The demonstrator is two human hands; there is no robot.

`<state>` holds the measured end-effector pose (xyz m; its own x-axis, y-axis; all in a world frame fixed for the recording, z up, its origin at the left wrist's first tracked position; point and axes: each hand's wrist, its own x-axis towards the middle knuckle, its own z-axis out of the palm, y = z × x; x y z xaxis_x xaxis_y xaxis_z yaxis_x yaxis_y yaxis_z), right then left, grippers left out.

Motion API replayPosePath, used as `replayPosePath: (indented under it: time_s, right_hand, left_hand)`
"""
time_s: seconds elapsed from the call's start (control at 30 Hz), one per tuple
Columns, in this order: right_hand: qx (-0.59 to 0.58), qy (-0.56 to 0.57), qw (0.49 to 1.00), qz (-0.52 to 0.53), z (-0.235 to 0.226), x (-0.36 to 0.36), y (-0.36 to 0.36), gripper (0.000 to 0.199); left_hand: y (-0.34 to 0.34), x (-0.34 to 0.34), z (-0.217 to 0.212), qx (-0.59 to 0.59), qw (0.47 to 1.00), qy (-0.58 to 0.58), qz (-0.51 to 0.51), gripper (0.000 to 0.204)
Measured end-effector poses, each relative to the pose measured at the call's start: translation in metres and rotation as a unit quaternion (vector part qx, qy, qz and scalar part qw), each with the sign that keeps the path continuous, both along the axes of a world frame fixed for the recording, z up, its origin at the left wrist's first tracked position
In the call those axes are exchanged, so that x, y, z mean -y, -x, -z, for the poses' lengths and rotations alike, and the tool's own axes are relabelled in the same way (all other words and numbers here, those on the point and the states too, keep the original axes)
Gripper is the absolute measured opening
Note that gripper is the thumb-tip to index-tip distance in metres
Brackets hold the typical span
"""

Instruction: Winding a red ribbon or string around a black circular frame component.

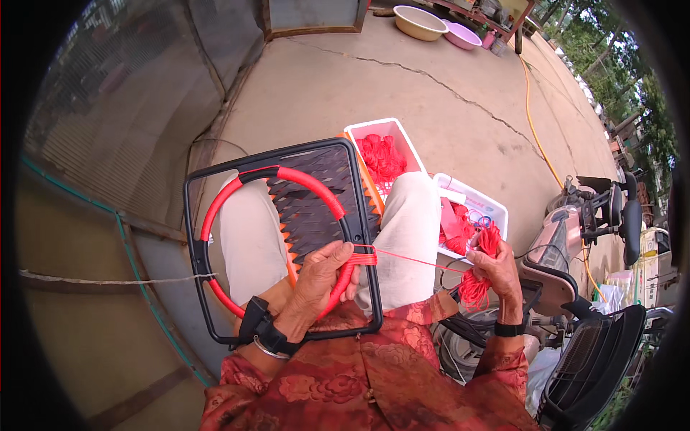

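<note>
A black square frame (269,156) with a round inner ring (316,188) lies across my lap. Red cord covers several stretches of the ring, while others are bare black. My left hand (320,280) is closed round the ring's lower right, thumb beside the red cord wraps (364,258) that bind ring and frame side together. From there a taut red strand (410,254) runs to my right hand (501,271), held out to the right. Its fingers are closed on a bundle of red cord (474,289), whose loops hang below and stick up above the hand.
Beyond my knees stands a white bin (410,144) of red cord, beside a second white bin (497,208) with more cord. Dark woven strips on an orange frame (289,255) show between my legs. A scooter (553,251) stands close at right, a metal-framed partition (158,230) at left.
</note>
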<state>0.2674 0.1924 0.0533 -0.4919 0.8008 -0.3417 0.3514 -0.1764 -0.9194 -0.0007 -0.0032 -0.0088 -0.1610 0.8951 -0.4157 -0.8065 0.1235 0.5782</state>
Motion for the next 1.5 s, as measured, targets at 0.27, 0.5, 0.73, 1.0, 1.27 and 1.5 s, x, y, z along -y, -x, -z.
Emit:
replayPosePath:
  time_s: [0.27,0.5,0.73,1.0,1.27,1.5]
  right_hand:
    - [0.001,0.069,0.988,-0.140,0.001,0.069,0.106,0.032]
    - [0.009,-0.020,0.990,-0.136,0.014,0.071,0.100,0.026]
    - [-0.022,-0.011,0.991,-0.129,0.011,0.092,0.093,0.017]
    - [-0.028,-0.041,0.995,-0.083,0.018,0.110,0.079,0.018]
    - [-0.022,-0.007,0.991,-0.130,0.017,0.095,0.080,0.023]
    - [-0.054,-0.023,0.990,-0.129,0.020,0.101,0.079,0.034]
  left_hand:
    - [0.004,0.000,-0.001,0.011,1.000,0.013,-0.004,0.035]
    - [0.006,0.003,0.008,0.034,0.999,0.001,-0.011,0.026]
    - [0.005,0.006,0.003,0.038,0.999,0.012,-0.005,0.026]
    - [-0.002,0.001,-0.012,-0.035,0.996,0.071,0.046,0.018]
    - [0.000,-0.008,-0.024,-0.070,0.994,0.055,0.064,0.023]
    - [-0.005,-0.026,-0.015,-0.061,0.987,0.080,0.126,0.019]
